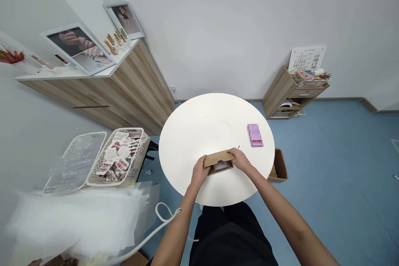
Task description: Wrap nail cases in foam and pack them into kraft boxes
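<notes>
I have both hands on a small brown cardboard box (219, 157), which sits on a round white table (199, 124), right of its middle and towards the near edge. My left hand (199, 172) is bent round the box's left end, fingers curled in against the cardboard with little gap. My right hand (239, 159) has the right end, fingers closed at the upper corner of the lid (214, 159); how hard they press I cannot tell. The lid stands tilted up, leaving the side towards me open, and a whitish item (222, 166) shows inside; I cannot make out what it is.

Near the table's right edge, well apart from the box, lies a purple item (254, 134), blurred into squares. A tiny dark thing (239, 147) is just beside my right hand, too small to name.

Past the right edge, down on the blue floor (327, 153), an open brown carton (281, 166) holds some brown pieces. Off the left edge, a white basket (139, 162) is filled with picture cards (116, 153), next to a second basket (90, 136) of clear plastic (79, 158). Nearer me on that side are blurred white sheets (81, 216), and a white cord (149, 232) runs up to my left forearm.
</notes>
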`<action>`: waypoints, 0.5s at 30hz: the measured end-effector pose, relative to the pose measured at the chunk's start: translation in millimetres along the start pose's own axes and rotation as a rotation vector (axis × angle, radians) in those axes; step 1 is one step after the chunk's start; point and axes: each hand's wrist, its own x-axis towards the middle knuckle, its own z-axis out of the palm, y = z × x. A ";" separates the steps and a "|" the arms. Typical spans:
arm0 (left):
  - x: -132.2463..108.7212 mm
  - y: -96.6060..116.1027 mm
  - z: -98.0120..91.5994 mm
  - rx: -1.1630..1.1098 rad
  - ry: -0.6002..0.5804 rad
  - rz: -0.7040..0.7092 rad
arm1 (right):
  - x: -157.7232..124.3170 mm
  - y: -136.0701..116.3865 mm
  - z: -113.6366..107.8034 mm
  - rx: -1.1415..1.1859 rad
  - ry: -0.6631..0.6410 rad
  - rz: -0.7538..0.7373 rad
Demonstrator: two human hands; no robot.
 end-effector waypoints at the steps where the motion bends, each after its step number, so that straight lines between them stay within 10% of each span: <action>1: -7.8 -2.0 4.7 0.007 0.002 0.021 | -7.0 4.3 5.7 -0.019 0.013 -0.029; 15: -81.9 -34.6 68.5 -0.033 -0.030 -0.018 | -81.0 48.2 84.3 -0.013 0.035 -0.004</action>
